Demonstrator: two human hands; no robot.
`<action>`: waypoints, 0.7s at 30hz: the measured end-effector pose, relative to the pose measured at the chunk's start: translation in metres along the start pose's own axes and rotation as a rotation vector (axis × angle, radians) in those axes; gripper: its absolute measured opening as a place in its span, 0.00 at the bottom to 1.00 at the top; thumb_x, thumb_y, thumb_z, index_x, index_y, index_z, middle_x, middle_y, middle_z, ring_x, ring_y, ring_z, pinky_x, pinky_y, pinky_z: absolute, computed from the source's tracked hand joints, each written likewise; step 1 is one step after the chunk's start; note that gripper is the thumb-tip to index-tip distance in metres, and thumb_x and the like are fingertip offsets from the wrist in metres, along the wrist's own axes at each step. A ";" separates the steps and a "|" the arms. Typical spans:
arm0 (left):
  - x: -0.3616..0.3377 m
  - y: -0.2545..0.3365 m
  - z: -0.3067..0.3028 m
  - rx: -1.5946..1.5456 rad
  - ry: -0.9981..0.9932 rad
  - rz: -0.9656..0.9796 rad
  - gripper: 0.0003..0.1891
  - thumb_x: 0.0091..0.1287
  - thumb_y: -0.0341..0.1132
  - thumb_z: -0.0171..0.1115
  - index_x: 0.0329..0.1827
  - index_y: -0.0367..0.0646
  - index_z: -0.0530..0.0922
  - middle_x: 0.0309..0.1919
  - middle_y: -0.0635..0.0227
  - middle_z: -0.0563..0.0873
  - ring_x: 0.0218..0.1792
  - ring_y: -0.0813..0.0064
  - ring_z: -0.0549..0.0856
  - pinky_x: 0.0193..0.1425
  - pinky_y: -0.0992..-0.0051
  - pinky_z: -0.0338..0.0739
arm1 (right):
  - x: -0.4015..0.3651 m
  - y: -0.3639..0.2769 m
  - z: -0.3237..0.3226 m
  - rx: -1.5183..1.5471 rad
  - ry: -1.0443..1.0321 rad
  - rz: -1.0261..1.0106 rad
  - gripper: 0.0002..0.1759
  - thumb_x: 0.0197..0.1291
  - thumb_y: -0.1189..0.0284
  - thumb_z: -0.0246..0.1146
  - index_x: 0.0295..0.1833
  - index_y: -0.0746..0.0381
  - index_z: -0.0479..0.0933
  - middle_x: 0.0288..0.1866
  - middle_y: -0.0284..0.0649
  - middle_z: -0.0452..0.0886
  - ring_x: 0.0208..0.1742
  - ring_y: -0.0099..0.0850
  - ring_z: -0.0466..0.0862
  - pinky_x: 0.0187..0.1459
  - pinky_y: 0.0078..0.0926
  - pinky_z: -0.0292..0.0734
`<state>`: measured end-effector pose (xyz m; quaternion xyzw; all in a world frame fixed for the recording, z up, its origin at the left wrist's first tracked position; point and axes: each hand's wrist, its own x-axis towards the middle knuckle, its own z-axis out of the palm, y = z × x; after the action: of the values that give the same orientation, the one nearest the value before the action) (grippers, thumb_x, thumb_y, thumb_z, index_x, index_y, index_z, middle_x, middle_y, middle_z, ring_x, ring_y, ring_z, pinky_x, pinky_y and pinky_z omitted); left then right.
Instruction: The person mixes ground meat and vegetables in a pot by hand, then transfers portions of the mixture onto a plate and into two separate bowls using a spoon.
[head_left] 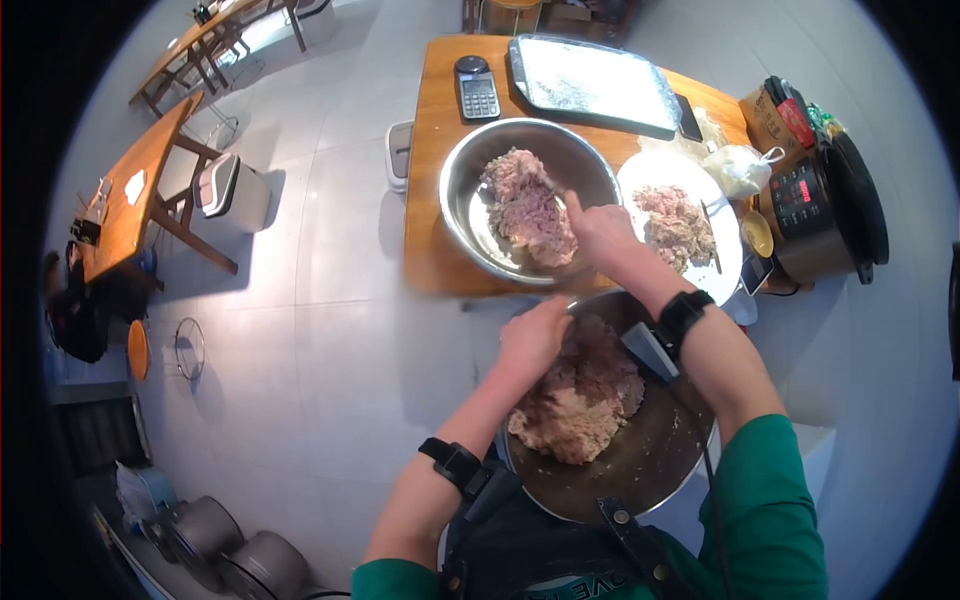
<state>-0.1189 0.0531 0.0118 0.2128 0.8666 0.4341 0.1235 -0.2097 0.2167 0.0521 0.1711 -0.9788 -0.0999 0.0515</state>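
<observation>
A big metal bowl [665,455] sits close to my body with a mass of minced meat [575,410] in it. My left hand [533,338] is at its far-left rim, fingers curled over the edge. Beyond it, a smaller steel bowl [462,210] stands on the wooden table, holding a pinkish heap of minced meat [530,210]. My right hand [607,237] is over the near-right rim of that steel bowl, closed, with the thumb toward the meat; whatever it grips is hidden. To its right, a white plate [640,175] carries more minced meat [675,228] and a thin stick [712,235].
A digital scale [478,92] and a shiny metal tray [595,82] lie at the table's [428,150] far side. On the right are a tied plastic bag [740,168], a yellow dish [757,233] and a dark cooker [805,210]. A bin [399,155] stands left of the table.
</observation>
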 end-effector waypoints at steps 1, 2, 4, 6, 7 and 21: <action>0.000 -0.002 0.003 -0.008 0.000 -0.012 0.11 0.61 0.37 0.52 0.46 0.49 0.71 0.39 0.60 0.81 0.39 0.53 0.79 0.41 0.57 0.73 | -0.004 0.002 -0.009 0.003 -0.011 -0.010 0.26 0.49 0.79 0.52 0.57 0.68 0.63 0.17 0.43 0.76 0.20 0.41 0.79 0.22 0.36 0.71; 0.002 -0.003 0.004 0.013 -0.028 -0.020 0.11 0.61 0.37 0.53 0.47 0.50 0.71 0.38 0.60 0.81 0.38 0.53 0.79 0.41 0.57 0.73 | -0.007 0.006 -0.021 0.066 0.025 0.023 0.26 0.49 0.78 0.52 0.58 0.67 0.63 0.17 0.43 0.76 0.21 0.41 0.79 0.23 0.36 0.72; 0.003 -0.003 0.003 0.040 -0.067 -0.028 0.11 0.61 0.37 0.53 0.47 0.50 0.71 0.38 0.60 0.81 0.38 0.53 0.79 0.41 0.57 0.73 | -0.018 0.010 -0.048 0.074 0.030 0.096 0.22 0.55 0.73 0.53 0.56 0.67 0.66 0.18 0.40 0.77 0.20 0.35 0.80 0.24 0.31 0.74; 0.002 -0.002 0.004 -0.055 -0.010 -0.041 0.11 0.62 0.34 0.54 0.47 0.49 0.73 0.38 0.56 0.80 0.41 0.52 0.79 0.42 0.61 0.73 | -0.046 0.014 -0.067 0.516 -0.021 0.249 0.22 0.58 0.71 0.53 0.58 0.67 0.66 0.18 0.39 0.76 0.20 0.31 0.79 0.24 0.28 0.74; 0.002 0.000 0.002 -0.057 -0.033 -0.048 0.11 0.62 0.34 0.54 0.47 0.49 0.73 0.38 0.56 0.80 0.41 0.52 0.79 0.42 0.61 0.73 | -0.066 0.015 -0.072 0.955 -0.070 0.397 0.21 0.61 0.70 0.53 0.59 0.66 0.66 0.18 0.37 0.75 0.20 0.27 0.78 0.24 0.26 0.74; -0.001 0.012 -0.007 -0.083 -0.066 -0.070 0.11 0.62 0.33 0.54 0.48 0.47 0.73 0.39 0.55 0.80 0.40 0.52 0.78 0.41 0.61 0.72 | -0.253 0.009 0.044 0.188 -0.592 0.317 0.11 0.49 0.74 0.53 0.38 0.63 0.77 0.27 0.48 0.81 0.31 0.42 0.82 0.32 0.37 0.77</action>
<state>-0.1178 0.0547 0.0259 0.1913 0.8501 0.4580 0.1760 0.0186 0.3207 -0.0054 -0.0155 -0.9707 -0.0454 -0.2356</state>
